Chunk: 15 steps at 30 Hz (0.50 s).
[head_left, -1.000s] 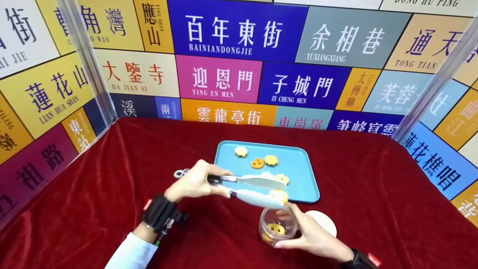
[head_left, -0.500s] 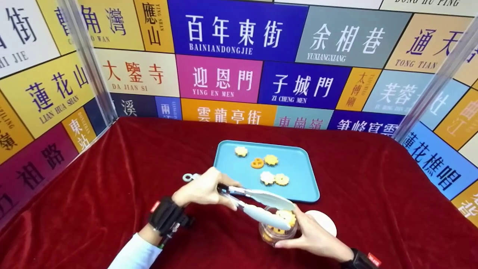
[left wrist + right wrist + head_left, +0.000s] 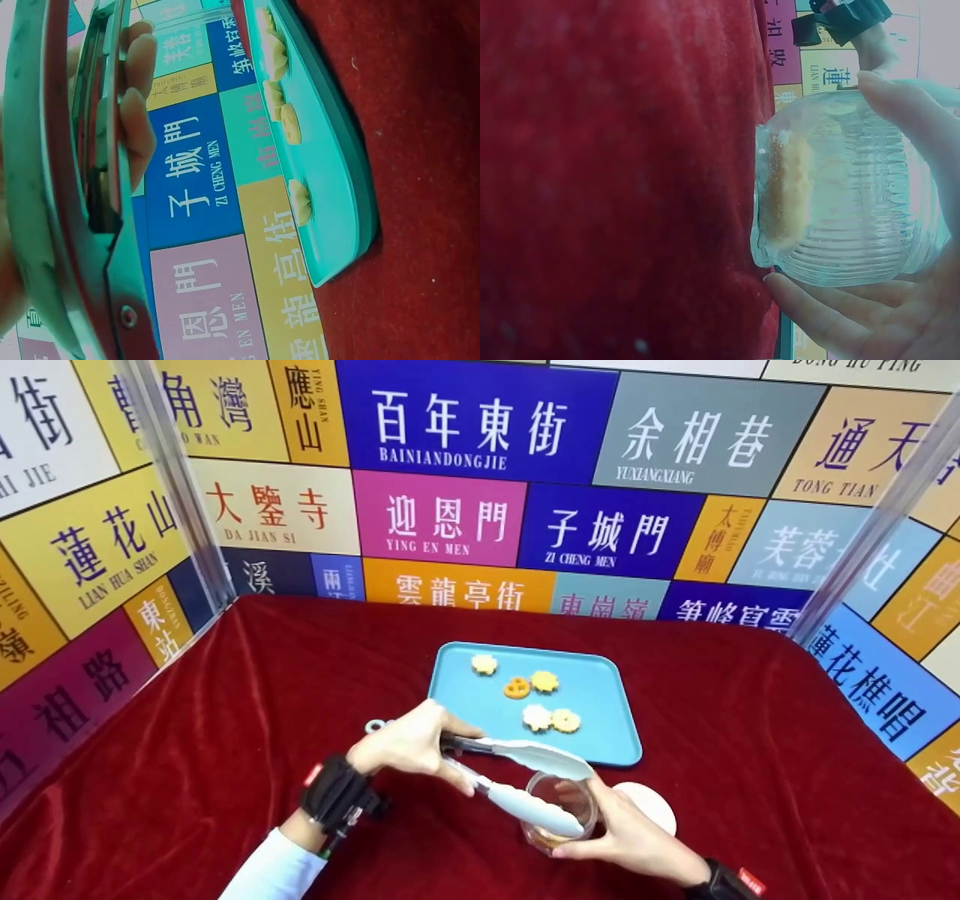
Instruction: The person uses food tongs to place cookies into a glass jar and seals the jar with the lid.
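Observation:
My left hand [image 3: 416,741] holds a pair of tongs [image 3: 532,808] by its arms. The pale tips stand spread over the mouth of a clear ribbed jar [image 3: 855,202], with nothing visible between them. My right hand [image 3: 626,829] grips the jar around its side and keeps it upright on the cloth. In the right wrist view, golden cookies [image 3: 789,191] lie at the jar's bottom. Behind the hands, a blue tray [image 3: 604,682] bears a pretzel-shaped biscuit [image 3: 517,688] and several flower-shaped cookies [image 3: 544,682].
A white round lid [image 3: 651,808] lies beside the right hand, partly behind it. Dark red cloth [image 3: 315,660] covers the table. Panels with printed characters [image 3: 439,517] stand around the back and sides.
The tongs came down from above the tray's front edge to the jar, bringing a flower-shaped cookie. It has left the tips and dropped into the jar. The right hand stayed in place.

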Available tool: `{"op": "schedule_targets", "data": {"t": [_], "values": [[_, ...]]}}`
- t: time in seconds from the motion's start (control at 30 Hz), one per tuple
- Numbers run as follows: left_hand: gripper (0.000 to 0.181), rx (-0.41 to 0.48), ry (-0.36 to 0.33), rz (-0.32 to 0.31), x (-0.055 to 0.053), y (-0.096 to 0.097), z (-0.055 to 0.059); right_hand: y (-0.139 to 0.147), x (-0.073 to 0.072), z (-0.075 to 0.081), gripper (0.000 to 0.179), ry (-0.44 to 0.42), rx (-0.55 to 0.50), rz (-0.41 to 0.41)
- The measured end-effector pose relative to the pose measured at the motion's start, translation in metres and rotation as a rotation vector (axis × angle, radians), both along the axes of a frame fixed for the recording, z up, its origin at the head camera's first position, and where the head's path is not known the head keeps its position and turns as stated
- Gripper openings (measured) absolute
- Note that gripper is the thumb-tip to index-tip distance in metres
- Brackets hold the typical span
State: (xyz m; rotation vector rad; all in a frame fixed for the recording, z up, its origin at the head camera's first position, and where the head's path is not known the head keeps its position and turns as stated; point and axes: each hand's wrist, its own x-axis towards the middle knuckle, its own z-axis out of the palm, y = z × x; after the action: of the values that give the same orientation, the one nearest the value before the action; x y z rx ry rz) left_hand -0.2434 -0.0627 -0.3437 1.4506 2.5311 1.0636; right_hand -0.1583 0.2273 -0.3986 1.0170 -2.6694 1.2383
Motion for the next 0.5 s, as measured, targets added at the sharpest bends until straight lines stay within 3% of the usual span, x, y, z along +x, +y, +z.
{"op": "schedule_targets", "data": {"t": [0.07,0.27,0.4,0.5], "values": [[0.058,-0.009,-0.012,-0.001,0.0005,0.0000,0.0005,-0.0002,-0.0004,0.0001,0.077,-0.035,-0.019,0.016],[0.059,-0.020,-0.018,0.004,0.0006,0.0001,0.0009,-0.0002,0.0007,0.0006,0.077,-0.029,-0.021,0.026],[0.057,0.007,-0.020,0.011,-0.0025,-0.0005,-0.0002,-0.0005,0.0007,0.0011,0.078,0.033,-0.004,0.015],[0.054,0.059,-0.013,0.057,-0.0063,-0.0017,-0.0016,-0.0003,0.0005,0.0010,0.077,0.083,0.031,-0.012]]}}
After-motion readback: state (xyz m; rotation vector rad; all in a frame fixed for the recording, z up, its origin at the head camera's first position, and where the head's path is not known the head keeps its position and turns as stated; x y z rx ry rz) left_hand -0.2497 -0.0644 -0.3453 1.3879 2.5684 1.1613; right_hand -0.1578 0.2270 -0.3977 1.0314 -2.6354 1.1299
